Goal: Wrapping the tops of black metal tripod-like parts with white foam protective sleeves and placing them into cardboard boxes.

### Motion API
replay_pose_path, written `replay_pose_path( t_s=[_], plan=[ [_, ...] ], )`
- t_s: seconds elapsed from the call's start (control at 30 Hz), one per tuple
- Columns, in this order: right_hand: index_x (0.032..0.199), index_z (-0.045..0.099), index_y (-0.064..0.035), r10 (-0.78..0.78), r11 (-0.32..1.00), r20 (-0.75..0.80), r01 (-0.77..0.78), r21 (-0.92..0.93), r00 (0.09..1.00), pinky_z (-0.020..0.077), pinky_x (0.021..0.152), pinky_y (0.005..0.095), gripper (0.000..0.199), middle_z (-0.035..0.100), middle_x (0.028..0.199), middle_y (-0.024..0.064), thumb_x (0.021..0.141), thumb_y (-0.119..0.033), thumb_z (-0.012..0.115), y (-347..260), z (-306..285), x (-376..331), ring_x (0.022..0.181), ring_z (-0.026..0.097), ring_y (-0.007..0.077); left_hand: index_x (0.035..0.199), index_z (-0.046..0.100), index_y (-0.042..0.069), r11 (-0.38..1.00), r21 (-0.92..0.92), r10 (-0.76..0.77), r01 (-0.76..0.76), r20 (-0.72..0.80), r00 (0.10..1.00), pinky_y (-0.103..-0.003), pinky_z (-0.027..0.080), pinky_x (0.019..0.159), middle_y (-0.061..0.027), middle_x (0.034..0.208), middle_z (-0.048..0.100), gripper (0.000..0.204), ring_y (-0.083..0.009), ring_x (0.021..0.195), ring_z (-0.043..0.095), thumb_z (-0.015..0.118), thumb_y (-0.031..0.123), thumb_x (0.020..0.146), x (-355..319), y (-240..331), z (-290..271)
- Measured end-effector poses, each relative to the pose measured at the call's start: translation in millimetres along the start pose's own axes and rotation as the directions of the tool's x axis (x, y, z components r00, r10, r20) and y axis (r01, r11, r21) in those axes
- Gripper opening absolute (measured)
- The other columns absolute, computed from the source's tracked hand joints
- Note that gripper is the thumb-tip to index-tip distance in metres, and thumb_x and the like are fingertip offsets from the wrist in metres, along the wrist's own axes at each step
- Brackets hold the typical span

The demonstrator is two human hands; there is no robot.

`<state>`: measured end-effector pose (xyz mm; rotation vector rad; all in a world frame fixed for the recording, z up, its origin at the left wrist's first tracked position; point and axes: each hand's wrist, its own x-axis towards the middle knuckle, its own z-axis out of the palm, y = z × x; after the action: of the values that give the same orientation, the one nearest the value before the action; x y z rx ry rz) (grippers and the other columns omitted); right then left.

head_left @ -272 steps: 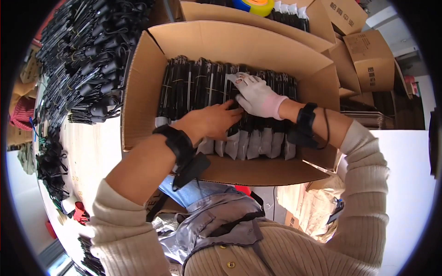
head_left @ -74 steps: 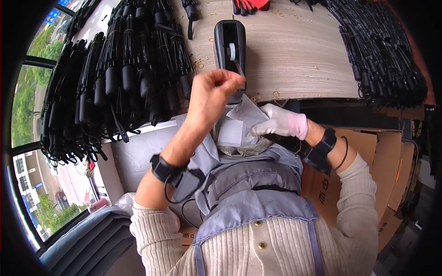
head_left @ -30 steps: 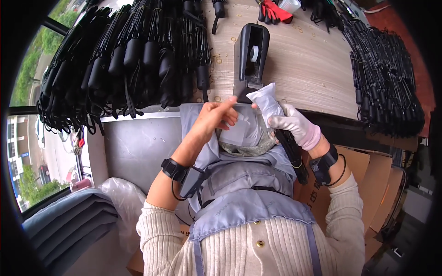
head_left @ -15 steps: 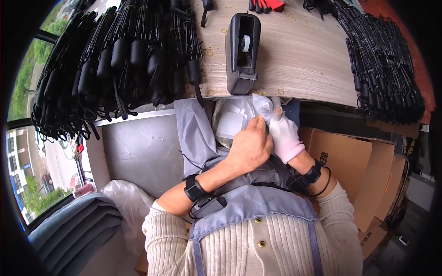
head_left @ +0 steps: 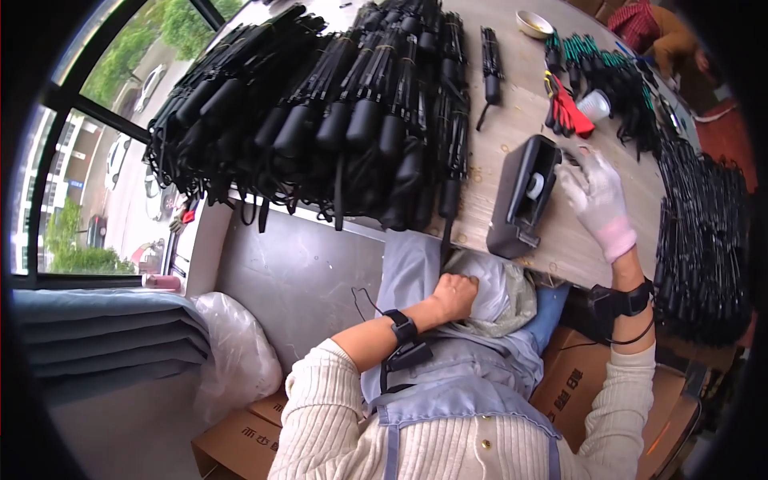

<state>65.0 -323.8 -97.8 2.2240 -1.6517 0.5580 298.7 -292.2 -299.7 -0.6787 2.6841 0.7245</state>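
A person's bare left hand (head_left: 454,294) presses, fingers curled, on a clear plastic bag (head_left: 490,294) bunched in the lap at the tabletop (head_left: 512,120) edge, seemingly to keep it put, while the white-gloved right hand (head_left: 598,200), fingers spread, reaches to a dark tape dispenser (head_left: 524,196); black folded umbrellas (head_left: 344,120) heap the wood-grain surface beside a window (head_left: 96,160)

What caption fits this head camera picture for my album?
Gloved right hand reaches beside the black tape dispenser while the bare left hand presses a plastic-wrapped bundle in the lap.
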Motion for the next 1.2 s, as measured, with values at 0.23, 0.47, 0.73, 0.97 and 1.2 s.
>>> replay_pose_path(
  t_s=[0.23, 0.47, 0.73, 0.97, 1.2],
  plan=[
    [0.105, 0.062, -0.013, -0.386, 0.913, -0.151, 0.4, 0.083, 0.91, 0.0503, 0.071, 0.0399, 0.03, 0.063, 0.1, 0.0082, 0.077, -0.005, 0.058, -116, 73, 171, 0.084, 0.061, 0.0263, 0.097, 0.061, -0.003, 0.914, -0.404, -0.067, 0.042, -0.049, 0.997, -0.043, 0.051, 0.072, -0.023, 0.088, 0.065, 0.026, -0.037, 0.081, 0.064, 0.057, 0.011, 0.075, -11, -26, 8],
    [0.105, 0.062, -0.0136, -0.554, 0.818, 0.461, 0.555, 0.151, 0.693, 0.0532, 0.07, 0.0387, 0.029, 0.063, 0.105, 0.0094, 0.078, -0.006, 0.057, -115, 75, 191, 0.082, 0.064, 0.0284, 0.088, 0.065, 0.001, 0.697, -0.717, -0.316, 0.025, -0.275, 0.908, -0.047, 0.049, 0.069, -0.0187, 0.076, 0.065, 0.017, -0.0394, 0.079, 0.062, 0.063, 0.015, 0.077, -43, -20, 22],
    [0.113, 0.056, -0.0061, 0.359, 0.391, -0.397, 0.25, 0.886, 0.845, 0.0506, 0.066, 0.0231, 0.029, 0.064, 0.093, 0.0026, 0.085, 0.003, 0.057, -18, -7, 169, 0.076, 0.061, 0.0121, 0.094, 0.066, -0.001, 0.066, -0.978, -0.501, -0.199, -0.204, 0.841, -0.026, 0.048, 0.065, -0.0012, 0.079, 0.066, 0.021, -0.0078, 0.068, 0.057, 0.07, 0.016, 0.082, -65, -26, -29],
    [0.121, 0.049, -0.0035, 0.526, 0.538, -0.547, 0.244, 0.807, 0.651, 0.0503, 0.082, 0.0384, 0.045, 0.055, 0.114, 0.017, 0.09, -0.035, 0.058, -31, -148, 14, 0.091, 0.058, 0.0247, 0.093, 0.065, 0.001, -0.137, -0.84, -0.535, -0.524, -0.383, 0.753, -0.022, 0.046, 0.06, -0.0008, 0.08, 0.065, 0.016, -0.0059, 0.066, 0.056, 0.069, 0.014, 0.085, -78, -5, -100],
    [0.112, 0.045, -0.0027, 0.571, 0.219, 0.143, -0.318, 0.922, 0.808, 0.0511, 0.067, 0.0314, 0.048, 0.057, 0.085, 0.0099, 0.084, -0.034, 0.07, -124, -47, -129, 0.074, 0.058, 0.018, 0.1, 0.063, 0.001, -0.247, -0.828, -0.526, -0.504, -0.322, 0.787, -0.021, 0.046, 0.063, -0.0017, 0.081, 0.065, 0.022, -0.0062, 0.068, 0.057, 0.071, 0.01, 0.082, -23, 21, -103]
  ],
)
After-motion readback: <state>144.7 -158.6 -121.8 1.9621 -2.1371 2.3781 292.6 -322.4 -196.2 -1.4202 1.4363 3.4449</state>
